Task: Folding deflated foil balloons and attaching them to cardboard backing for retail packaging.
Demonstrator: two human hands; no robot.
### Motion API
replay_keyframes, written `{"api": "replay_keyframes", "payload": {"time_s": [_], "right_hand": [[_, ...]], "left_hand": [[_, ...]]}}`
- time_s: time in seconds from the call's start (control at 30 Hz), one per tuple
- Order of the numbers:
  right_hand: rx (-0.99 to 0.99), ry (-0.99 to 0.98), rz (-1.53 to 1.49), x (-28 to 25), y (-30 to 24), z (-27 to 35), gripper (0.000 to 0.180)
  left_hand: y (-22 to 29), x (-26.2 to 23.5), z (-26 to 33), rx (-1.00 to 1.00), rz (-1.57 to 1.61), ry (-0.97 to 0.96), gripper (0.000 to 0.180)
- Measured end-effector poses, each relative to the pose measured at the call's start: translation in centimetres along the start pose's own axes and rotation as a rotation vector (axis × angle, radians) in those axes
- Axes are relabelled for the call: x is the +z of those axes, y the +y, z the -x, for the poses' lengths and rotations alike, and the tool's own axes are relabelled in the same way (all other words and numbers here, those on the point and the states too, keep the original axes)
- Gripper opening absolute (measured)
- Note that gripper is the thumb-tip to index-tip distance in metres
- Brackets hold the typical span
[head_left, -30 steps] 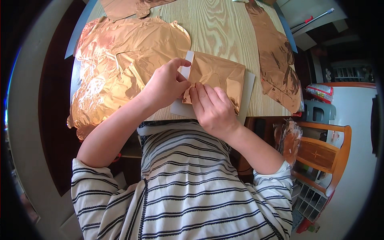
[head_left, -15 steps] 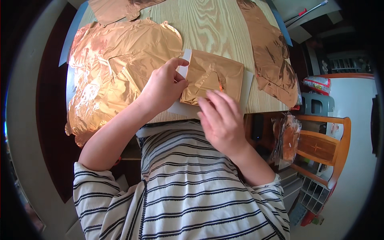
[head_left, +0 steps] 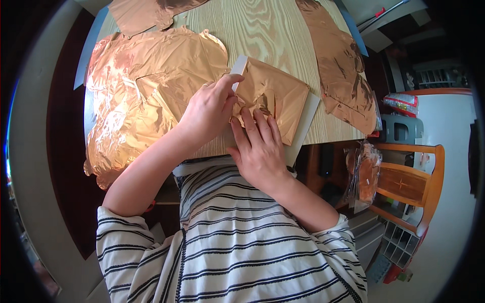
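A folded copper-coloured foil balloon (head_left: 283, 91) lies on a white card (head_left: 304, 121) by the table's near edge; the card shows along its left and lower right sides. My left hand (head_left: 208, 108) is closed at the foil's left edge, thumb and forefinger pinching there; the exact grip is partly hidden. Flat on the lower left part of the foil rests my right hand (head_left: 258, 151), fingers outstretched and slightly apart. The foil is creased and bunched just beyond these fingertips.
A large flat foil balloon (head_left: 156, 76) covers the table's left side. Another foil piece (head_left: 341, 65) lies along the right, and one more (head_left: 146, 12) at the far left. A wooden chair (head_left: 409, 187) with a clear plastic packet (head_left: 365, 171) stands to the right.
My right hand has moved left and come down flat onto the foil. The folded foil and card have turned clockwise a little. My left hand stays at the left edge.
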State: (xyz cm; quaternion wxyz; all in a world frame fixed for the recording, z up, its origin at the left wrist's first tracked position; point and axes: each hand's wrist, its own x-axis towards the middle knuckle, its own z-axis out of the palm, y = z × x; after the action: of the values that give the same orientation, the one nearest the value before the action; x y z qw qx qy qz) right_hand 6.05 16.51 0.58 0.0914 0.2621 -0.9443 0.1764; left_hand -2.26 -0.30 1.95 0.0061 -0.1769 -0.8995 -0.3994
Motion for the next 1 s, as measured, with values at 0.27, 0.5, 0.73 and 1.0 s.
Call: {"api": "replay_keyframes", "payload": {"time_s": [0.27, 0.5, 0.73, 1.0], "right_hand": [[0.041, -0.056, 0.028, -0.2, -0.5, -0.4, 0.066], [0.018, -0.056, 0.061, -0.2, -0.3, -0.3, 0.07], [0.043, -0.011, 0.007, -0.3, -0.3, -0.9, 0.079], [0.121, -0.157, 0.116, -1.0, 0.2, 2.1, 0.093]], "left_hand": [[-1.8, 0.2, 0.9, 0.322, -0.251, 0.137, 0.038], [-3.2, -1.4, 0.4, 0.59, -0.209, -0.092, 0.031], [-3.5, -1.1, 0.1, 0.558, -0.121, -0.084, 0.026], [-3.6, -0.9, -0.2, 0.535, -0.079, -0.099, 0.022]]}}
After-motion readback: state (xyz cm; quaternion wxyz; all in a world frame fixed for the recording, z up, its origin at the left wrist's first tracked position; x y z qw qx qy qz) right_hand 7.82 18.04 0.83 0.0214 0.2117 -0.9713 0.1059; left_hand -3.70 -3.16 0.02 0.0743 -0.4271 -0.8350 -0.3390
